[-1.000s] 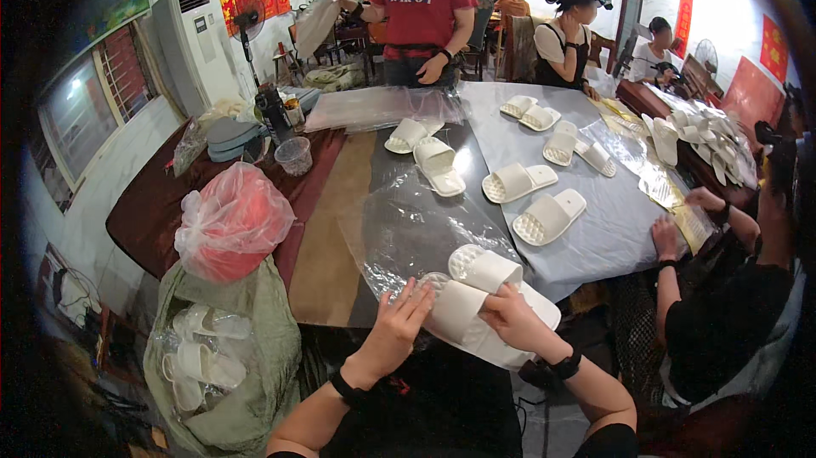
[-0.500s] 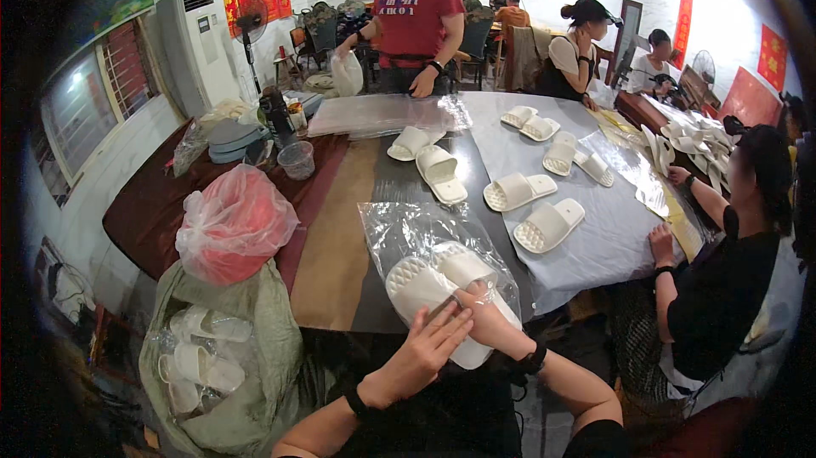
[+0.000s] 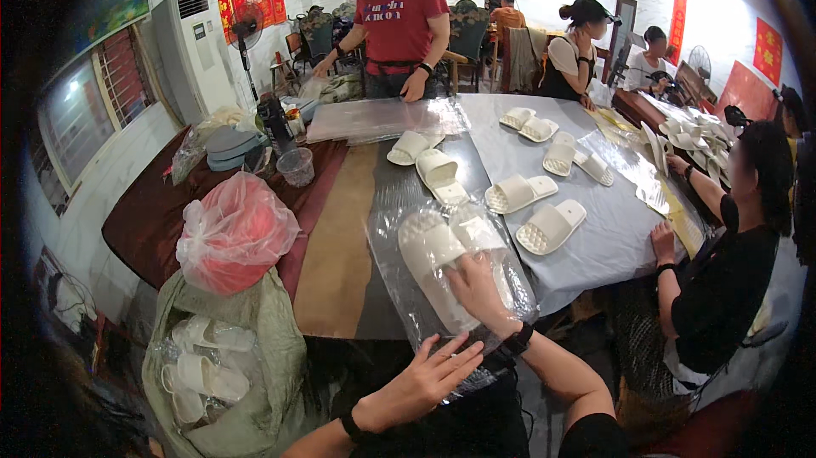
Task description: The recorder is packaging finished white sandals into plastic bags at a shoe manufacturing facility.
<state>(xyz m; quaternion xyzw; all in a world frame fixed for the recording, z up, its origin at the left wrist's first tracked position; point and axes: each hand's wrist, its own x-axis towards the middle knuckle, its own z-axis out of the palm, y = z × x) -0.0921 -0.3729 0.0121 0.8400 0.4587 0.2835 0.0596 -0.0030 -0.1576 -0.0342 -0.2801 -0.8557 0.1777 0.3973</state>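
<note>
A pair of white slippers (image 3: 442, 258) lies inside a clear plastic bag (image 3: 399, 305) at the near edge of the table (image 3: 340, 237). My right hand (image 3: 478, 292) rests flat on the bagged slippers, fingers pressing the plastic. My left hand (image 3: 421, 381) hovers with fingers spread just below the bag's near end, close to the plastic; I cannot tell if it touches. Both wrists carry dark bands.
Several loose white slippers (image 3: 548, 224) lie on the grey cloth beyond. A stack of clear bags (image 3: 382, 118) sits at the far end by a person in a red shirt (image 3: 399, 24). A red plastic bag (image 3: 234, 233) and a green sack of slippers (image 3: 212, 364) stand at left. A seated person (image 3: 722, 271) works at right.
The slippers have gone fully into the clear bag and now lie flat on the table. My left hand has let go and dropped back toward me.
</note>
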